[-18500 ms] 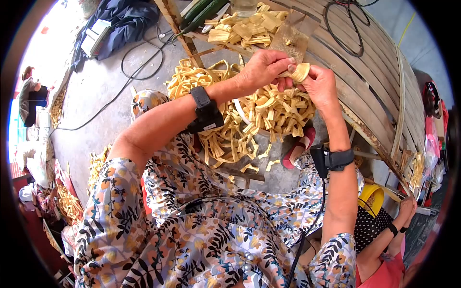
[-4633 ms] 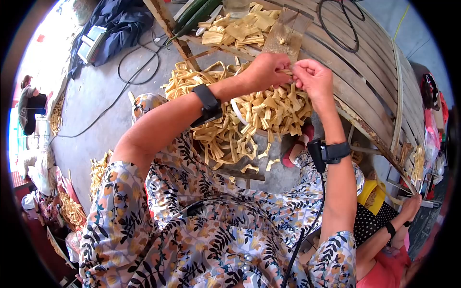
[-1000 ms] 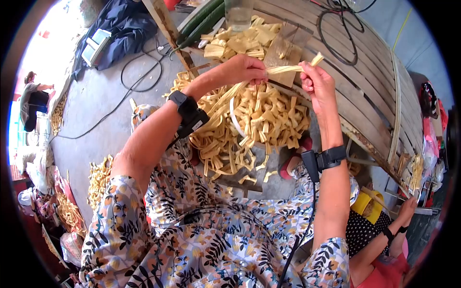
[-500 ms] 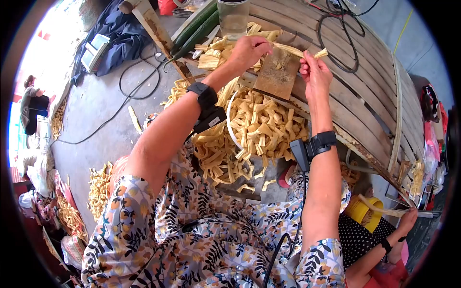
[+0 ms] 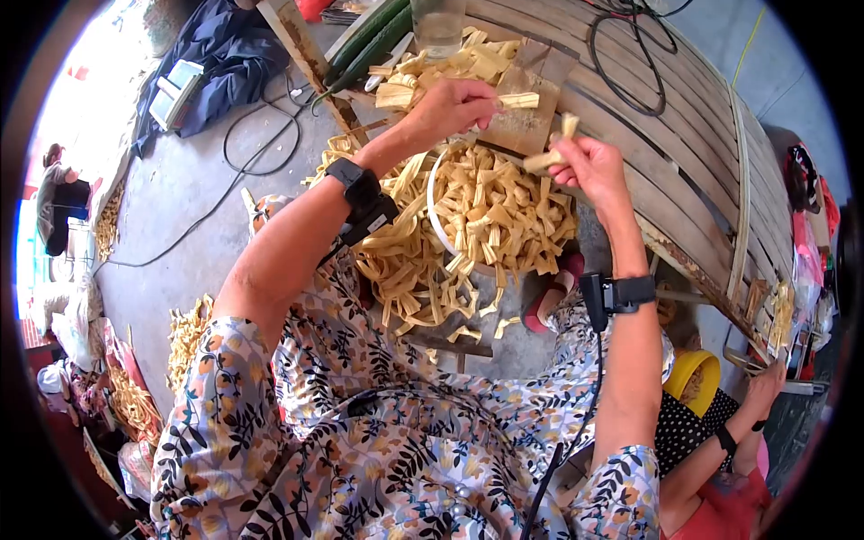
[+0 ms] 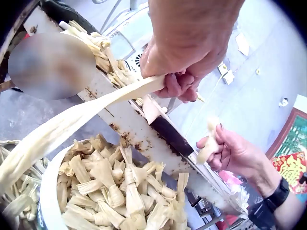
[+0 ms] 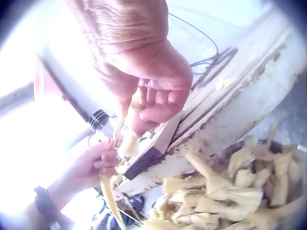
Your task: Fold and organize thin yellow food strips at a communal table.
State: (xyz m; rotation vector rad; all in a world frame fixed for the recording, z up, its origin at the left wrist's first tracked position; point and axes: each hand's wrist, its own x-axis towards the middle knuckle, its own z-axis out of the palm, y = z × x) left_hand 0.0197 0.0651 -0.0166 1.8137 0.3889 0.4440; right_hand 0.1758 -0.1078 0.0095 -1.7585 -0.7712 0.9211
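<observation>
The left hand [image 5: 454,108] grips a long pale-yellow strip [image 6: 72,112], whose short end sticks out past the fingers over a small wooden board [image 5: 522,130]. The strip's long part trails down from the fingers in the left wrist view. To its right, the right hand [image 5: 589,171] pinches a separate short knotted piece [image 6: 209,143] between thumb and fingers. The two hands are apart. Below them stands a white-rimmed tub [image 5: 436,211] heaped with knotted pieces [image 5: 504,216]. Long loose strips [image 5: 400,261] lie left of the tub.
On the slatted table [image 5: 684,162] are cut pieces [image 5: 400,93], a glass jar [image 5: 438,27], long green vegetables [image 5: 369,49] and a coiled black cable [image 5: 661,85]. A yellow bucket [image 5: 691,378] stands near another person at the lower right.
The strip that spanned both hands no longer does; a short knotted piece is now in the right hand. The right hand has moved down, and the left hand slightly down and left.
</observation>
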